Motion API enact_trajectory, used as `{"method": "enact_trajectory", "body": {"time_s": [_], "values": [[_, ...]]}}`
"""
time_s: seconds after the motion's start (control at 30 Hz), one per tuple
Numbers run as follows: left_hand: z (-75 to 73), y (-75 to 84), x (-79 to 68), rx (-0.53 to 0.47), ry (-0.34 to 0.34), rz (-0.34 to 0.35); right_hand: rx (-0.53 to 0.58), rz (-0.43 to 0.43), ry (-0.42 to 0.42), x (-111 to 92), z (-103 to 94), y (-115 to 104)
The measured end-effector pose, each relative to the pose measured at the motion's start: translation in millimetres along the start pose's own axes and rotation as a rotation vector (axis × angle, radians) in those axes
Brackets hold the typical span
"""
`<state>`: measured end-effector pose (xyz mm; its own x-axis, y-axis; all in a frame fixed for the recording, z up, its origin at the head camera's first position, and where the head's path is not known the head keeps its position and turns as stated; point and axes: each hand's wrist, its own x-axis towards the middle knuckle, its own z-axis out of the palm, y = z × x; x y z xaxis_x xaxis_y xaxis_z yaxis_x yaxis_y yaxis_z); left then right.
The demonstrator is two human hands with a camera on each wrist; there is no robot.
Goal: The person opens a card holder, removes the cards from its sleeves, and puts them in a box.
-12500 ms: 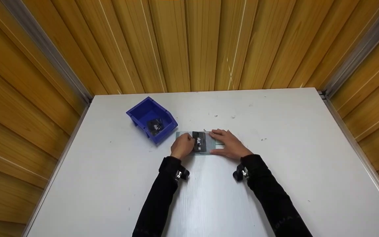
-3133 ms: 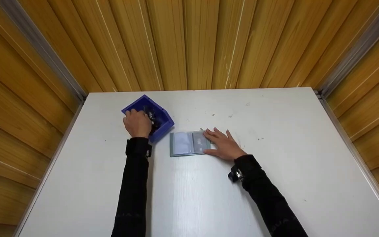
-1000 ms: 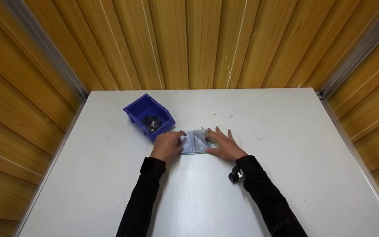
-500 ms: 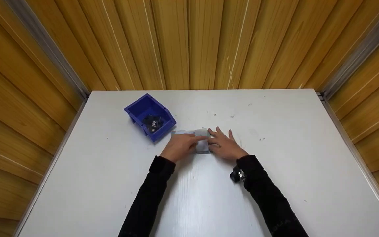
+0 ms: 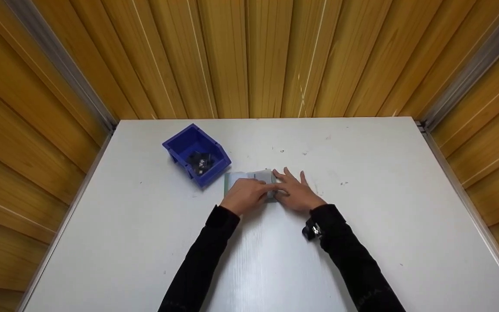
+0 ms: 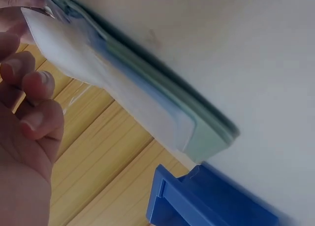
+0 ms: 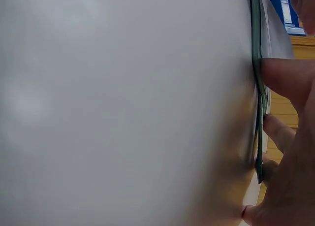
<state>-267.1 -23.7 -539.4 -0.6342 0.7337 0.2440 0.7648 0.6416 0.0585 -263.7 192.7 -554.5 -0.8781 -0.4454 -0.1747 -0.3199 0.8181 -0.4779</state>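
Observation:
A small card holder with a green cover and clear sleeve pages lies spread on the white table. Over its middle, my left hand stretches a straight index finger to the right, meeting my right hand's fingers. Its other fingers bend loosely around nothing in the left wrist view. There a pale sleeve page bows up off the green cover. My right hand rests spread at the holder's right edge, its thumb and fingertips touching the green edge in the right wrist view. The left hand hides much of the pages.
Up and left of the holder stands a blue bin holding black cards, one lettered "Vip". Wood-patterned walls close off the back and both sides of the white table.
Earlier my left hand was in the blue bin; it came back to the holder. A sleeve page turned to the right, and the left index finger slid right across it. The right hand stayed put.

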Motion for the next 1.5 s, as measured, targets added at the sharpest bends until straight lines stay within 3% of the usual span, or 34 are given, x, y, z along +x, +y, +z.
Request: {"method": "enact_trajectory", "body": {"time_s": [0.23,0.5,0.67,0.87,1.2,1.4,1.5], "values": [[-4.5,-4.3,-1.6,0.091,0.122,-0.029,0.019,-0.032,0.020,0.8,2.9,0.9],[-15.5,-20.3,-10.0,0.087,0.225,-0.194,0.013,-0.065,0.036,-1.3,0.4,0.5],[-12.9,-27.2,-19.2,0.059,0.153,-0.287,0.020,-0.064,0.034,-1.2,0.4,0.3],[-6.6,-27.2,-27.8,0.011,0.051,-0.317,0.069,-0.051,0.057,1.2,3.7,0.9],[-3.5,-29.0,-32.4,-0.030,0.046,-0.334,0.043,0.060,0.127,7.5,9.2,-2.6],[0.1,-26.9,-29.8,-0.033,0.058,-0.355,0.006,0.052,0.126,6.0,6.7,0.0],[2.4,-23.4,-23.9,-0.105,0.057,-0.390,-0.017,0.038,0.133,5.0,5.2,1.3]]}}
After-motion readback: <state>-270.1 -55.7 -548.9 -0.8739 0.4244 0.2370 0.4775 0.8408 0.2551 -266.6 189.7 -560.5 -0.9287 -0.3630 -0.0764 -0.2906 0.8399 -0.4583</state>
